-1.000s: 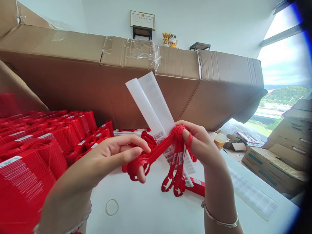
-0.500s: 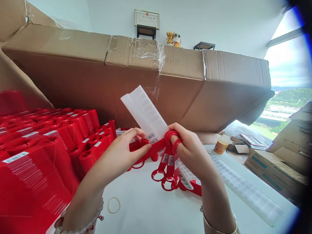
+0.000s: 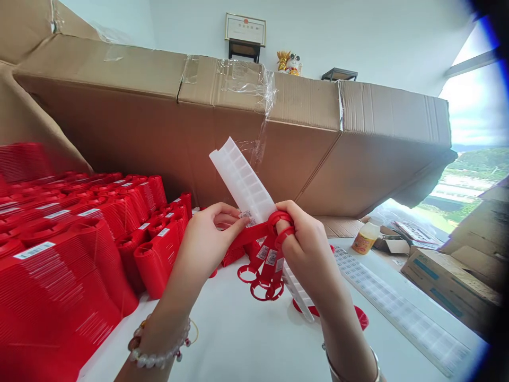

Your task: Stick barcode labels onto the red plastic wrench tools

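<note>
Between the hands, the right hand (image 3: pixel 306 244) is clenching a red plastic handle (image 3: pixel 256 234) against a white plastic strip (image 3: pixel 242 183), which looks light and stiff and is best held at that handle, while the left hand (image 3: pixel 210 228) is staying half-open, fingertips touching it.

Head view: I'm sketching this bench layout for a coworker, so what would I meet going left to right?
Stacked red ribbed plastic pieces with barcode labels → left hand → white plastic strip → right hand → plastic bottle → teal-printed cardboard box

Gripped in right hand (image 3: pixel 312 246): red plastic ring-ended barcoded strips (image 3: pixel 264 260), white ribbed plastic strip (image 3: pixel 242 183); left hand (image 3: pixel 210 228) against them; stacked red ribbed packs (image 3: pixel 95 249) at 9 o'clock.
</note>
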{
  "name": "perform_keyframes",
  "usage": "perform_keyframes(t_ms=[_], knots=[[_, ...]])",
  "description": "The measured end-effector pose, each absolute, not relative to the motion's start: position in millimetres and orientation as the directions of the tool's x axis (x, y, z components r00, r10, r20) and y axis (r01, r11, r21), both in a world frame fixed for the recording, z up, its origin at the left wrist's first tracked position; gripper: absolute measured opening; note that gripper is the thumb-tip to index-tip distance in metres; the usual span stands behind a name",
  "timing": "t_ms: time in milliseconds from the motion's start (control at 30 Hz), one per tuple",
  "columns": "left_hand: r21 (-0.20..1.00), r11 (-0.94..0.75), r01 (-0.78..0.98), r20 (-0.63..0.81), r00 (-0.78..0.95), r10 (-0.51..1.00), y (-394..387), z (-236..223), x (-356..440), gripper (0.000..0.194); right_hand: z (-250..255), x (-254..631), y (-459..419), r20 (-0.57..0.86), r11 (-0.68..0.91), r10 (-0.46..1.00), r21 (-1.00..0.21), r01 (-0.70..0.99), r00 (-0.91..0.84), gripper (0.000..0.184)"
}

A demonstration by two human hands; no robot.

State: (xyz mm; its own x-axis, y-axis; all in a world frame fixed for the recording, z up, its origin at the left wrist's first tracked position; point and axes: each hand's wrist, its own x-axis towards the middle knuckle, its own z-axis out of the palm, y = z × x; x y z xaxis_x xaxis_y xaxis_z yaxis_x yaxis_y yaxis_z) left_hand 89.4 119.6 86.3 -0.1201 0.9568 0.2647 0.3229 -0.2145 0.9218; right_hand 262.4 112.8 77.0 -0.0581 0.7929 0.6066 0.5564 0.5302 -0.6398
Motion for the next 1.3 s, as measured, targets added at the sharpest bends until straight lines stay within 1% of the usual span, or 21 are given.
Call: perform_keyframes(t_ms=[167, 233, 367, 467, 567, 633, 700, 767, 833, 933, 1000, 1067, 1133, 1233, 1300], knots=[[0.889, -0.256, 0.380, 0.294, -0.045, 0.955, 120.2, 87.0, 81.0, 0.025, 73.2, 260.4, 117.0, 0.606, 0.497, 0.792, -0.566, 0.657, -0.077, 0.017], [0.883, -0.250, 0.397, 0.280, -0.020, 0.960, 118.9, 89.2, 78.4, 0.024, 73.0, 261.0, 118.1, 0.591, 0.485, 0.802, -0.562, 0.670, -0.085, 0.017], [0.878, -0.249, 0.408, 0.287, -0.034, 0.957, 116.0, 93.5, 76.7, 0.023, 75.2, 262.5, 117.0, 0.569, 0.485, 0.816, -0.584, 0.651, -0.097, 0.018], [0.886, -0.269, 0.377, 0.310, -0.050, 0.949, 112.9, 94.9, 76.7, 0.023, 77.6, 263.6, 115.7, 0.551, 0.483, 0.829, -0.622, 0.616, -0.094, 0.019], [0.895, -0.268, 0.355, 0.303, -0.044, 0.952, 111.5, 95.7, 74.8, 0.022, 78.5, 264.6, 116.0, 0.556, 0.498, 0.826, -0.638, 0.588, -0.096, 0.020], [0.887, -0.282, 0.366, 0.307, -0.011, 0.952, 112.3, 96.1, 71.6, 0.022, 78.2, 265.5, 116.9, 0.560, 0.511, 0.821, -0.637, 0.578, -0.108, 0.020], [0.873, -0.325, 0.363, 0.341, 0.020, 0.940, 113.9, 96.4, 66.2, 0.023, 77.6, 267.0, 118.1, 0.557, 0.511, 0.822, -0.633, 0.582, -0.115, 0.020], [0.871, -0.356, 0.338, 0.377, 0.002, 0.926, 114.5, 96.9, 57.9, 0.023, 77.2, 269.5, 120.2, 0.563, 0.510, 0.818, -0.615, 0.601, -0.117, 0.019], [0.888, -0.356, 0.292, 0.384, -0.043, 0.923, 112.4, 98.2, 47.1, 0.023, 77.1, 272.7, 123.0, 0.581, 0.514, 0.806, -0.594, 0.618, -0.112, 0.019], [0.905, -0.335, 0.262, 0.360, -0.054, 0.931, 103.1, 102.0, 32.9, 0.024, 77.0, 277.2, 127.1, 0.606, 0.518, 0.792, -0.597, 0.612, -0.080, 0.019], [0.912, -0.322, 0.255, 0.336, -0.010, 0.942, 94.0, 104.9, 30.6, 0.028, 76.5, 278.5, 128.5, 0.618, 0.516, 0.785, -0.609, 0.601, -0.048, 0.020], [0.920, -0.294, 0.257, 0.286, 0.070, 0.956, 84.3, 106.9, 36.9, 0.031, 75.5, 278.1, 128.5, 0.639, 0.522, 0.769, -0.615, 0.591, -0.014, 0.020], [0.936, -0.245, 0.255, 0.200, 0.190, 0.961, 75.9, 107.5, 49.7, 0.032, 74.3, 276.6, 127.4, 0.658, 0.530, 0.752, -0.627, 0.571, 0.025, 0.020], [0.927, -0.204, 0.315, 0.085, 0.353, 0.932, 69.1, 106.6, 70.8, 0.030, 73.9, 274.2, 124.9, 0.670, 0.546, 0.739, -0.661, 0.515, 0.077, 0.019], [0.902, -0.220, 0.372, 0.082, 0.353, 0.932, 69.4, 105.8, 79.7, 0.026, 75.1, 273.9, 123.2, 0.656, 0.551, 0.749, -0.694, 0.463, 0.093, 0.019]])
